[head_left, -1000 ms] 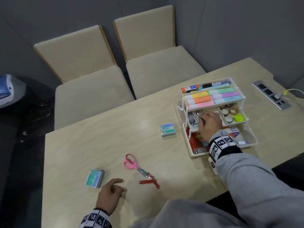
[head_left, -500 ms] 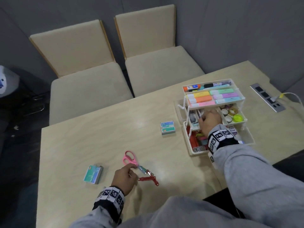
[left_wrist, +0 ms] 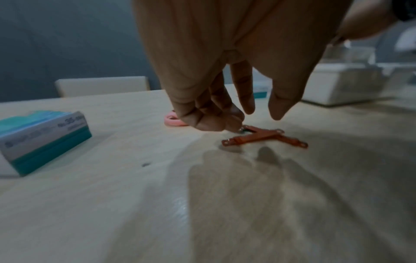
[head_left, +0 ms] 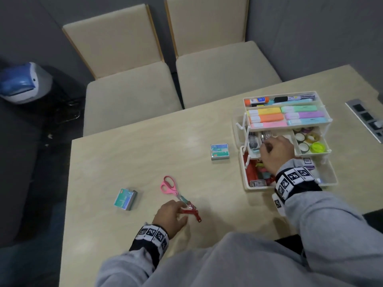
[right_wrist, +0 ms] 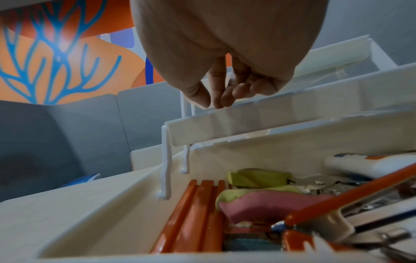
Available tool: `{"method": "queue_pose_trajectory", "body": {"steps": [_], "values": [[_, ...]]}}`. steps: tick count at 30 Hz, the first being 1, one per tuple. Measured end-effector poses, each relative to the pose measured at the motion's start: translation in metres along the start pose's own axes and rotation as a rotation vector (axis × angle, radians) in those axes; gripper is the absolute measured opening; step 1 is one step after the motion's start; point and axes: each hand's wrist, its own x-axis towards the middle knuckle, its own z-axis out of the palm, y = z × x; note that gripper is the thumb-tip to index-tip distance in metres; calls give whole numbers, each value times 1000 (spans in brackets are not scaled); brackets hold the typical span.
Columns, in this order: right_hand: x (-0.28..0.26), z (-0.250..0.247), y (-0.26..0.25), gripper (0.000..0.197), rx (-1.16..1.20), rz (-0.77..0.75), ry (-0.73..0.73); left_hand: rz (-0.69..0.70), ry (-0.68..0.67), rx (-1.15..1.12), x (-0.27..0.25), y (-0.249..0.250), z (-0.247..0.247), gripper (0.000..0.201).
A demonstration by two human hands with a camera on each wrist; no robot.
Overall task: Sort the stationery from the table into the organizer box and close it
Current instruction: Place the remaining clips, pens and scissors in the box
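Observation:
The white tiered organizer (head_left: 328,176) stands open at the table's right, with highlighters, tape rolls and tools in its trays. My right hand (head_left: 265,147) hovers over the middle tray (right_wrist: 225,128) with thumb and fingertips bunched together; whether they hold anything is hidden. My left hand (head_left: 182,208) reaches down to the crossed red clips (head_left: 193,214). Its curled fingertips touch one clip end (left_wrist: 242,129), and the thumb (left_wrist: 279,106) stays apart. The pink scissors (head_left: 169,186) lie just behind the clips. One teal staple box (head_left: 125,198) lies to the left, another (head_left: 220,151) beside the organizer.
Two beige chairs (head_left: 132,88) stand against the table's far edge. A power socket panel (head_left: 366,119) is set into the table at the far right. A blue and white object (head_left: 22,83) sits on the floor at the left. The bottom tray holds orange and pink tools (right_wrist: 258,204).
My left hand has moved right from beside the near staple box to the red clips. My right hand has stayed over the middle tray.

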Motion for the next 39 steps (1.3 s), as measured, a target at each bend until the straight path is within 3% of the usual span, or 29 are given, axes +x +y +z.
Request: {"method": "queue_pose_trajectory", "body": {"steps": [3, 8, 13, 17, 20, 22, 25, 29, 32, 35, 37, 39], "values": [[-7, -8, -2, 25, 65, -55, 24, 21, -51, 149, 2, 0, 14, 40], [-24, -22, 3, 22, 239, -299, -25, 35, 23, 340, 4, 7, 33, 21], [-36, -32, 23, 18, 331, -378, -85, 62, 91, 433, 5, 9, 45, 30], [-42, -39, 38, 22, 363, -372, -119, 16, 80, 376, 6, 12, 50, 40], [-43, -46, 47, 23, 345, -371, -153, 0, 96, 263, 5, 27, 46, 19], [-41, -50, 52, 18, 351, -353, -181, 60, 134, 156, 6, 42, 38, 14], [-37, -59, 49, 11, 393, -371, -344, 187, 228, 3, 11, 79, 17, 15], [-41, -63, 27, 35, 399, -475, -567, 356, 181, -120, 28, 153, -9, 14], [-50, -59, 15, 24, 505, -517, -606, 437, 170, -133, 38, 189, -12, 10], [-54, -60, 20, 9, 524, -473, -546, 324, 210, -198, 38, 195, -4, 12], [-56, -62, 31, 7, 549, -368, -545, 164, 220, -270, 35, 179, 5, 20], [-60, -60, 45, 9, 583, -241, -572, -21, 195, -180, 30, 148, 14, 25]]}}
